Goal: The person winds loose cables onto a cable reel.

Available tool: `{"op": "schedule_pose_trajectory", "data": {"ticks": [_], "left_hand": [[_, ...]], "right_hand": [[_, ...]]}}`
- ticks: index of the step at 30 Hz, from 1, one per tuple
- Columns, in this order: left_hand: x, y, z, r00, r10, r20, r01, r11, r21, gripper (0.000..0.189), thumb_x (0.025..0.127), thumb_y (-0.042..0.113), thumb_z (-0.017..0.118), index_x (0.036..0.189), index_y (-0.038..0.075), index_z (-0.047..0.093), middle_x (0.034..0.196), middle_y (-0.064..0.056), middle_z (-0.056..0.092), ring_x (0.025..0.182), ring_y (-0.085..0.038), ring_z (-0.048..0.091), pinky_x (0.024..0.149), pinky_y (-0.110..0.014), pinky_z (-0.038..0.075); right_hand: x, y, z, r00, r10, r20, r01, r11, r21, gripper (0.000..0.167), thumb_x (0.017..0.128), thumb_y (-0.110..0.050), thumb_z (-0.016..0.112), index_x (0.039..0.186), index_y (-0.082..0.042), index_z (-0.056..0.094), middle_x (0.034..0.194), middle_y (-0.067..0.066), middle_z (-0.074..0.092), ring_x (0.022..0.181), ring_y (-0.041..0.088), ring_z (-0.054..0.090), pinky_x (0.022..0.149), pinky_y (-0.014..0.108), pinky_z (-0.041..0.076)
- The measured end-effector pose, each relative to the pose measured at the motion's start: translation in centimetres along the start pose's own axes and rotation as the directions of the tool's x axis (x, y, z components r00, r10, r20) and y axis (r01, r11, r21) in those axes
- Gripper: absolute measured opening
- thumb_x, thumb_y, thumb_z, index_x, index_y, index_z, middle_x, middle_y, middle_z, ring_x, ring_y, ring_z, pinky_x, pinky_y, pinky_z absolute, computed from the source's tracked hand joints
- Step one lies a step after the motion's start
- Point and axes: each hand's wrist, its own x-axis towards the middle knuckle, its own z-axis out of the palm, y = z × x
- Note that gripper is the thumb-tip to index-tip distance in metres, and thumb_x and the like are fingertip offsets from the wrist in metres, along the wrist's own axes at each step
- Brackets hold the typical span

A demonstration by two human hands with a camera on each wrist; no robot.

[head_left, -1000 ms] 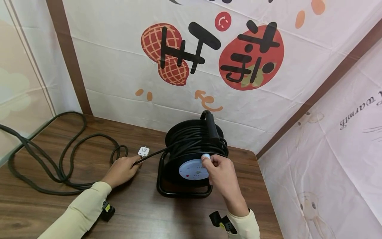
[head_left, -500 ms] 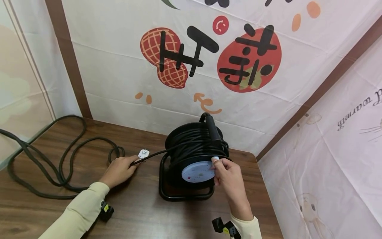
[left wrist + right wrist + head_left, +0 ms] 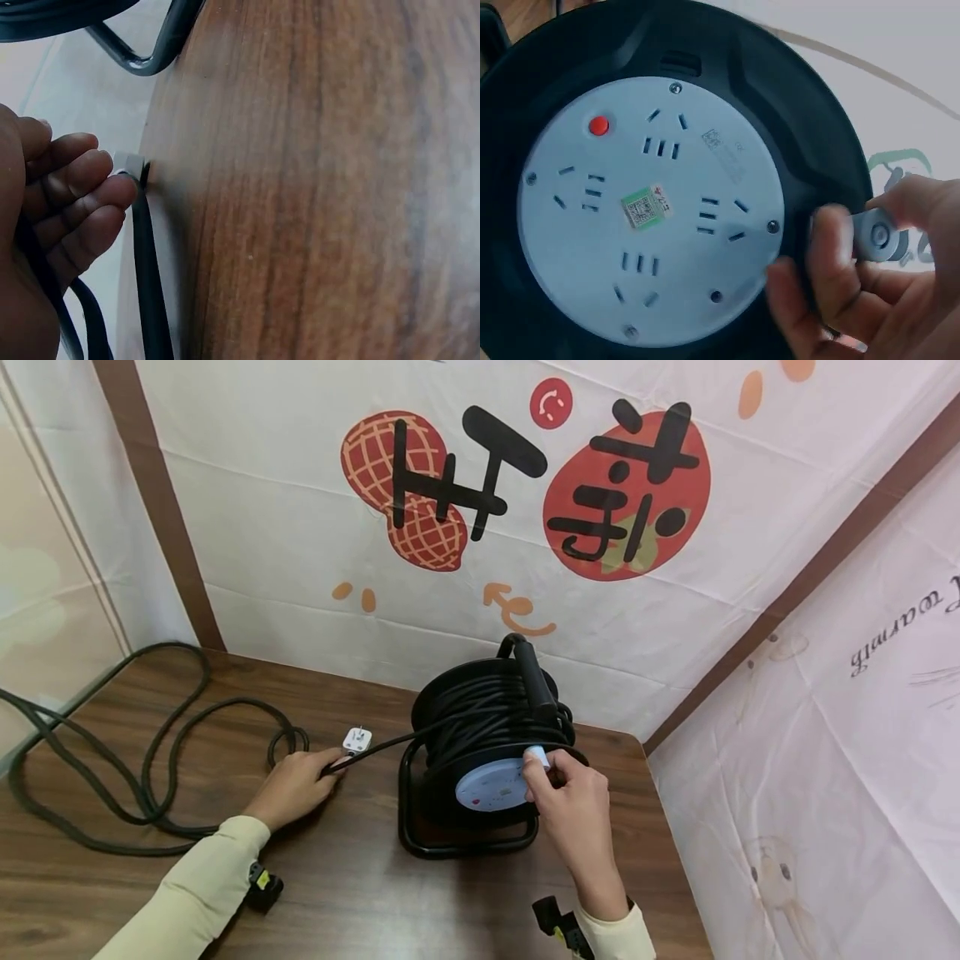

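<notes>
A black cable reel (image 3: 472, 710) stands on the wooden table, its pale blue socket face (image 3: 649, 232) turned towards me. At the right of that face my right hand (image 3: 576, 814) pinches a small light-coloured crank knob (image 3: 875, 234) between thumb and fingers. To the reel's left, my left hand (image 3: 296, 789) grips the black cable (image 3: 386, 745), which runs taut from the hand onto the drum. In the left wrist view the fingers (image 3: 82, 206) curl round the cable. A white plug (image 3: 357, 740) lies just beyond the left fingertips.
Loose loops of cable (image 3: 176, 752) spread over the left of the table (image 3: 360, 893) and run out of view. A printed cloth wall (image 3: 300, 543) rises close behind the reel, with another at the right. The reel has a black carry handle (image 3: 534, 681) and tube frame (image 3: 472, 850).
The crank knob and my right hand have moved to the right across the socket face. My left hand has shifted slightly left along the table, still gripping the cable.
</notes>
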Motion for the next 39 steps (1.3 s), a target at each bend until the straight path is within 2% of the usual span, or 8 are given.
{"op": "schedule_pose_trajectory", "data": {"ticks": [2,6,10,13,15,24,33,39], "left_hand": [[0.0,0.0,0.1,1.0,0.001,-0.004,-0.001,1.0,-0.009,0.016,0.095,0.009,0.07,0.111,0.008,0.071,0.083,-0.003,0.069,0.06,-0.014,0.045,0.057,-0.034,0.037],[0.1,-0.1,0.2,1.0,0.003,-0.012,-0.003,1.0,-0.015,0.012,0.095,0.009,0.07,0.107,0.009,0.071,0.079,0.0,0.068,0.06,-0.013,0.045,0.057,-0.034,0.038],[0.1,0.0,0.3,1.0,-0.005,-0.013,0.004,1.0,-0.013,0.007,0.095,0.009,0.07,0.102,0.01,0.07,0.074,0.002,0.064,0.058,-0.012,0.045,0.056,-0.033,0.038],[0.1,0.0,0.2,1.0,-0.01,-0.021,0.01,1.0,-0.011,0.003,0.096,0.01,0.07,0.099,0.01,0.069,0.072,0.002,0.062,0.058,-0.013,0.045,0.056,-0.033,0.038],[0.2,0.0,0.2,1.0,-0.008,-0.03,0.008,1.0,-0.01,0.004,0.096,0.011,0.069,0.1,0.01,0.07,0.074,0.001,0.064,0.059,-0.014,0.046,0.057,-0.035,0.039],[0.2,0.4,0.0,0.999,0.007,-0.041,-0.007,1.0,-0.009,0.005,0.098,0.014,0.069,0.094,0.012,0.066,0.068,0.005,0.055,0.058,-0.013,0.042,0.055,-0.034,0.035],[0.6,1.0,-0.1,0.995,0.043,-0.091,-0.04,0.999,0.036,0.005,0.095,0.01,0.071,0.098,0.012,0.068,0.074,0.001,0.063,0.059,-0.014,0.044,0.057,-0.036,0.038],[0.9,1.7,0.1,0.986,0.077,-0.149,-0.079,0.997,-0.008,0.006,0.094,0.01,0.072,0.101,0.011,0.072,0.093,-0.005,0.073,0.074,-0.021,0.064,0.066,-0.046,0.05]], "right_hand": [[0.0,-0.3,0.1,0.993,-0.097,-0.059,0.089,0.987,-0.131,0.033,0.096,-0.026,0.069,0.065,-0.018,0.06,0.057,-0.009,0.055,0.059,0.014,0.052,0.082,0.043,0.048],[0.2,-0.2,0.1,0.966,-0.236,-0.104,0.205,0.947,-0.247,0.034,0.093,-0.024,0.071,0.063,-0.018,0.055,0.057,-0.011,0.047,0.068,0.014,0.057,0.11,0.072,0.02],[0.5,0.4,0.0,0.948,-0.307,-0.089,0.288,0.941,-0.181,0.031,0.092,-0.021,0.072,0.065,-0.016,0.059,0.059,-0.01,0.049,0.064,0.015,0.054,0.105,0.064,0.036],[0.6,0.7,0.1,0.931,-0.353,-0.088,0.335,0.926,-0.173,0.031,0.092,-0.021,0.072,0.065,-0.015,0.059,0.061,-0.009,0.051,0.063,0.016,0.052,0.084,0.046,0.048],[0.7,0.7,0.1,0.926,-0.368,-0.09,0.347,0.919,-0.189,0.033,0.093,-0.022,0.072,0.064,-0.015,0.057,0.061,-0.008,0.05,0.063,0.015,0.05,0.07,0.037,0.044],[0.0,-0.3,0.3,0.969,-0.235,-0.081,0.214,0.954,-0.212,0.034,0.096,-0.025,0.07,0.065,-0.016,0.058,0.06,-0.009,0.051,0.057,0.011,0.043,0.057,0.031,0.037],[-0.6,-0.1,0.2,0.995,-0.014,-0.094,0.006,0.997,-0.083,0.028,0.1,-0.03,0.066,0.075,-0.017,0.069,0.065,-0.007,0.065,0.052,0.011,0.046,0.049,0.028,0.038],[-0.6,1.1,0.1,0.992,0.108,-0.066,-0.108,0.994,0.007,0.033,0.101,-0.033,0.063,0.076,-0.015,0.072,0.068,-0.003,0.071,0.051,0.014,0.042,0.05,0.027,0.034]]}}
